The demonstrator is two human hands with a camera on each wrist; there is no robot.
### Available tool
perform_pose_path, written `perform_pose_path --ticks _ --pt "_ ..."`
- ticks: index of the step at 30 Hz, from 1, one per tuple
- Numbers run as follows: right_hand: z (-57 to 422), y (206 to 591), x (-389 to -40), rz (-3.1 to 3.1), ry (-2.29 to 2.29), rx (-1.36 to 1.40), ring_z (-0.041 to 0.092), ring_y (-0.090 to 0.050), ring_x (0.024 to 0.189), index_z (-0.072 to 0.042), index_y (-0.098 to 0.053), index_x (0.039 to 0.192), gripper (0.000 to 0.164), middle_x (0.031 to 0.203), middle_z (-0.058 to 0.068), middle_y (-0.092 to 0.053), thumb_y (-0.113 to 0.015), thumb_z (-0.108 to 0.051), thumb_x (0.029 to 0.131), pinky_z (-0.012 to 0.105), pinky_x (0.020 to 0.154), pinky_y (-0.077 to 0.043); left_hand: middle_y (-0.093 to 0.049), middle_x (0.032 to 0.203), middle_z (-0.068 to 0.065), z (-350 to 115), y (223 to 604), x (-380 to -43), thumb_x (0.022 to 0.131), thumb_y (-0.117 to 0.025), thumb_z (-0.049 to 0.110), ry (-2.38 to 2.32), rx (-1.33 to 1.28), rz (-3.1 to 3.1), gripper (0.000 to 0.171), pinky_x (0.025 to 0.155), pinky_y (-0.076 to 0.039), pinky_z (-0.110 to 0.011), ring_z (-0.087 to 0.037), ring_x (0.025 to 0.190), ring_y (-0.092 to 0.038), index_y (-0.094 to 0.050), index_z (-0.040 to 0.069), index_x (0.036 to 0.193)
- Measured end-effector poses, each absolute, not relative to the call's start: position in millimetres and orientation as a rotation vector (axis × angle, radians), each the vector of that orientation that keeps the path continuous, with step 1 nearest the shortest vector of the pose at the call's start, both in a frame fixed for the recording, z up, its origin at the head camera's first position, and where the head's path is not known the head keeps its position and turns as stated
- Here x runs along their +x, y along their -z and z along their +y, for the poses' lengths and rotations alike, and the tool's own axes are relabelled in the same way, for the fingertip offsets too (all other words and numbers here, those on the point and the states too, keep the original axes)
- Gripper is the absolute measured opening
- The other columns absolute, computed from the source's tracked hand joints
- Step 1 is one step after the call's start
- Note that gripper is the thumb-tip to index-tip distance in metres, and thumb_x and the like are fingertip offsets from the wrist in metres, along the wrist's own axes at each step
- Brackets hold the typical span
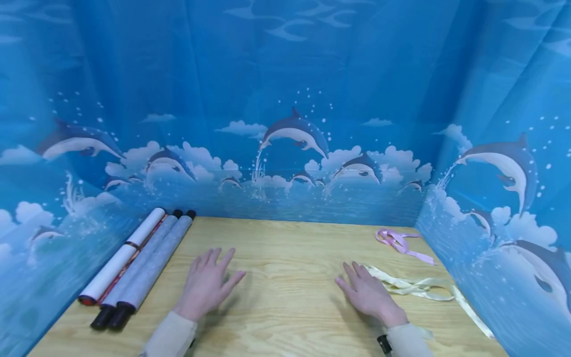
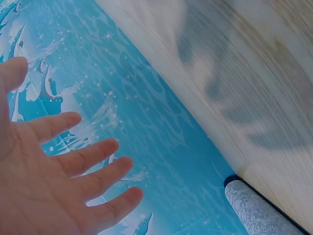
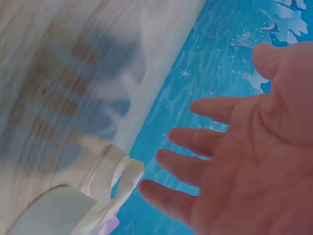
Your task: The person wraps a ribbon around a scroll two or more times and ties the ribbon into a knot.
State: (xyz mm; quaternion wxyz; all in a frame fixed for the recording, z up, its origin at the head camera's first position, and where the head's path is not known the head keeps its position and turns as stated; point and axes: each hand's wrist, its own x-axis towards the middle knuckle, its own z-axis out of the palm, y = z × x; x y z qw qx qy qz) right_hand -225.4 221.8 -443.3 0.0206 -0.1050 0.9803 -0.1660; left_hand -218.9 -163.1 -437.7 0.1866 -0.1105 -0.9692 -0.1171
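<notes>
Hands outspread over wood-grain table, dark-capped rolls left, cream ribbon right

Wood-grain table: rolls side by side left, exact count unclear; pink ribbon, cream ribbon right.

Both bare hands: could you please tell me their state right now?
Bare left hand: open, holding nothing.
Bare right hand: open, holding nothing.
</notes>
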Motion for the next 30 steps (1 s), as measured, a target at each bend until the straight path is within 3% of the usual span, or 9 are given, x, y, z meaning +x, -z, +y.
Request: perform_pose_path --ticks 5,8,16,23,26,30 --pt "232 445 -233 3.154 0.576 -0.385 0.043 -0.056 0.121 0.003 -0.056 0.133 0.054 0.13 0.025 -0.06 -0.06 -0.036 0.096 0.056 0.1 -0.044 -0.054 0.136 -0.027 -159 437 -220 0.094 -0.056 0.054 0.355 -0.327 -2.747 0.065 0.102 -0.037 -0.065 -0.044 0.125 -0.051 -0.05 0.011 0.142" --pt "241 447 -237 3.225 0.605 -0.39 0.04 -0.065 0.106 0.003 -0.064 0.122 0.041 0.116 0.022 -0.068 -0.069 -0.023 0.09 0.054 0.091 -0.05 -0.054 0.136 -0.026 -156 437 -221 0.095 -0.054 0.054 0.357 -0.335 -2.768 0.065 0.102 -0.038 -0.065 -0.044 0.125 -0.051 -0.049 0.011 0.143" --pt "259 446 -242 3.329 0.613 -0.357 0.037 -0.066 0.096 0.002 -0.067 0.115 0.036 0.105 0.019 -0.07 -0.074 -0.009 0.081 0.054 0.082 -0.053 -0.057 0.131 -0.025 -154 440 -225 0.096 -0.054 0.053 0.338 -0.34 -2.792 0.063 0.099 -0.042 -0.063 -0.043 0.12 -0.055 -0.05 0.009 0.141" --pt "268 446 -246 3.375 0.502 -0.29 0.043 -0.061 0.097 0.005 -0.06 0.124 0.051 0.109 0.024 -0.063 -0.076 -0.013 0.079 0.058 0.077 -0.052 -0.066 0.116 -0.021 -150 439 -227 0.096 -0.056 0.049 0.307 -0.379 -2.771 0.058 0.08 -0.054 -0.053 -0.036 0.095 -0.067 -0.055 0.007 0.136" --pt "272 448 -248 3.329 0.472 -0.287 0.041 -0.062 0.092 0.006 -0.063 0.117 0.045 0.103 0.023 -0.064 -0.075 -0.012 0.078 0.057 0.075 -0.052 -0.068 0.11 -0.021 -146 438 -228 0.095 -0.058 0.047 0.317 -0.402 -2.765 0.057 0.07 -0.056 -0.047 -0.032 0.083 -0.068 -0.055 0.006 0.134" --pt "274 453 -251 3.273 0.48 -0.314 0.035 -0.064 0.088 0.001 -0.067 0.108 0.035 0.097 0.017 -0.067 -0.073 -0.008 0.075 0.053 0.077 -0.052 -0.068 0.109 -0.02 -142 438 -228 0.095 -0.058 0.047 0.328 -0.393 -2.784 0.059 0.068 -0.056 -0.045 -0.03 0.08 -0.068 -0.053 0.006 0.137"
